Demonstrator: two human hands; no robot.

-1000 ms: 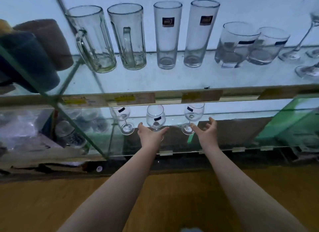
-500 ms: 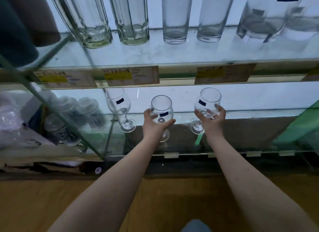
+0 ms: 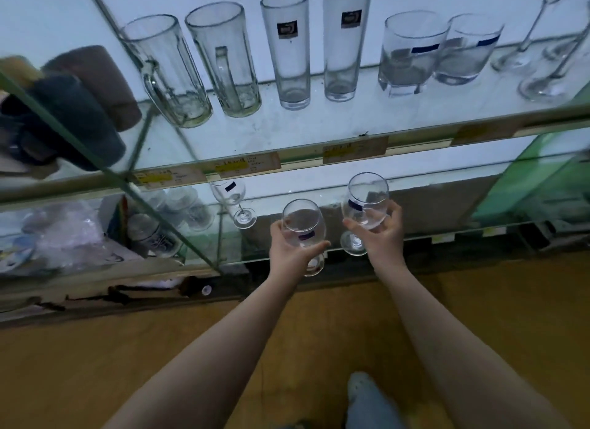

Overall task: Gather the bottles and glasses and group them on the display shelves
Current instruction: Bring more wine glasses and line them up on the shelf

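1. Holding one glass per hand: your left hand (image 3: 289,253) has fingers and thumb curled round the bowl of the left wine glass (image 3: 301,224), and your right hand (image 3: 383,234) wraps the bowl of the right wine glass (image 3: 367,202) the same way.
2. Both glasses are upright, rims up, near each other but apart, at the front edge of the lower shelf (image 3: 447,237).
3. The left glass's foot hangs out past that edge, so it's off the shelf. The right foot sits right at the edge; cannot tell if it touches.
4. You're gripping bowls, not stems, probably for steadier control of top-heavy glass while carrying two at once.
5. A third wine glass (image 3: 231,195) stands alone further left on the lower shelf. It has the same shape and a dark sticker, so it's likely part of the same group.
6. The upper shelf (image 3: 319,125) is already paired by type: mugs (image 3: 169,74), tall tumblers (image 3: 287,48), short tumblers (image 3: 412,51).
7. Judgement: you're mid-move with a matched pair, and they need a spot beside their own kind.
8. Risk: clinking the two bowls together, or a foot catching the shelf edge.
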